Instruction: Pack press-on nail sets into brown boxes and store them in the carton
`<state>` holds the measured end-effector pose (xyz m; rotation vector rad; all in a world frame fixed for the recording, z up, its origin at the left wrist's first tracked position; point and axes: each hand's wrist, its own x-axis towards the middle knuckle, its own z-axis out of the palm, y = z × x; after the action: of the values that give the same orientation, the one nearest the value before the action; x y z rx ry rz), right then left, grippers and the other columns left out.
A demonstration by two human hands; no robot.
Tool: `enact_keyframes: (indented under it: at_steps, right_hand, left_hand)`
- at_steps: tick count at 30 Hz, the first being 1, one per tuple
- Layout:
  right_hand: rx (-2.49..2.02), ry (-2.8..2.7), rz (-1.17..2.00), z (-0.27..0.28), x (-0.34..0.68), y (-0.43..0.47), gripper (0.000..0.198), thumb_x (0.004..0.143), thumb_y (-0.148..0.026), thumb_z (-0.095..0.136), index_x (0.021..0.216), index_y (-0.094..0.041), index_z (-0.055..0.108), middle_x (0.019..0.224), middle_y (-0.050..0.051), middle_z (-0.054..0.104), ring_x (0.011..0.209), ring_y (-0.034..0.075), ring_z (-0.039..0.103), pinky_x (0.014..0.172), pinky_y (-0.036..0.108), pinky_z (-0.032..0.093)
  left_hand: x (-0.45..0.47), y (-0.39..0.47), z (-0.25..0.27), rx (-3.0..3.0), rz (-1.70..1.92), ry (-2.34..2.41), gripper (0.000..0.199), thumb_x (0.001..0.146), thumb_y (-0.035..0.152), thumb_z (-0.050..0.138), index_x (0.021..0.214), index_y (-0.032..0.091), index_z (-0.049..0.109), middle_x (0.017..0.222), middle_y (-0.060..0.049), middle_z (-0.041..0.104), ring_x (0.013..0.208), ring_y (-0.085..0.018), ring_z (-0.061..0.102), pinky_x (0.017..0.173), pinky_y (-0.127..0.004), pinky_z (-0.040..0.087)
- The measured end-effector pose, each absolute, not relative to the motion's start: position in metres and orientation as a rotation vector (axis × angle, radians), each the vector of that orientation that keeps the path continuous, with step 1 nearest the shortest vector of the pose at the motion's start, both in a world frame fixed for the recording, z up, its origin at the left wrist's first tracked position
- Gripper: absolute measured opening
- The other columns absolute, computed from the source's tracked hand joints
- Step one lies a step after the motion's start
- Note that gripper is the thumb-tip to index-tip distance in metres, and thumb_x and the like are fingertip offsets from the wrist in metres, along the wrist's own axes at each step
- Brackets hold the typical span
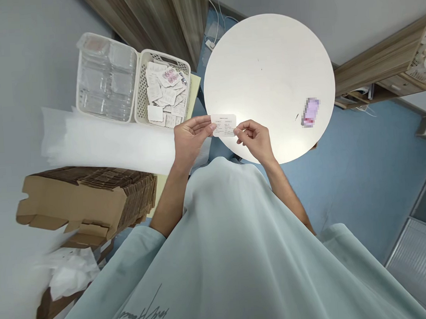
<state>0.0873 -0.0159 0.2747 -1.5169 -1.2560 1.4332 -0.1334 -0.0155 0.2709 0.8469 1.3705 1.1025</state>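
A small white printed card (224,125) with rounded corners is held up in front of me, its text side showing. My left hand (193,135) pinches its left edge, thumb on the face and fingers behind. At the lower right corner, my right hand (255,138) grips the card between thumb and forefinger. Both hands are over the near edge of a round white table (264,45). To the left, a white perforated basket (140,99) holds many loose cards (167,92), some with pink or dark pictures.
Another white basket (134,87) holds clear plastic boxes (103,79). White sheeting (114,141) and a stack of folded brown cardboard boxes (88,196) lie at left. A pixelated purple-pink object (310,112) rests on the table's right side. Wooden shelving (376,63) stands at right.
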Motion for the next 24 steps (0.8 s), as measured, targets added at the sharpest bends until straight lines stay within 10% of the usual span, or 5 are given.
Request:
enact_keyframes:
  at_steps: [8,17,24]
  right_hand:
    - [-1.482,-1.019,1.677,0.285,0.092,-0.016,0.066,0.088,-0.091,0.081,0.1,-0.027,0.076,0.095,0.003,0.081,0.078,0.016,0.079,0.073,0.03,0.069]
    - [-1.459,-0.775,1.777,0.273,0.102,-0.011,0.057,0.066,-0.065,0.109,0.092,-0.025,0.079,0.093,0.0,0.081,0.092,0.016,0.078,0.089,0.029,0.07]
    - [-1.46,-0.996,1.494,0.266,0.101,-0.014,0.059,0.077,-0.073,0.101,0.103,-0.028,0.073,0.098,0.001,0.077,0.095,0.018,0.076,0.09,0.035,0.07]
  left_hand:
    - [-0.131,-0.019,0.269,1.058,1.182,1.373,0.034,0.088,0.05,0.099,0.103,0.023,0.086,0.108,-0.007,0.088,0.109,-0.027,0.086,0.107,-0.045,0.07]
    - [-0.129,-0.03,0.273,1.375,1.129,1.276,0.026,0.096,0.052,0.091,0.089,0.028,0.085,0.12,-0.005,0.09,0.132,-0.031,0.081,0.126,-0.057,0.06]
    - [-0.115,-0.038,0.273,1.012,1.095,1.403,0.052,0.094,0.064,0.087,0.125,0.023,0.082,0.125,-0.012,0.086,0.116,-0.028,0.084,0.102,-0.043,0.071]
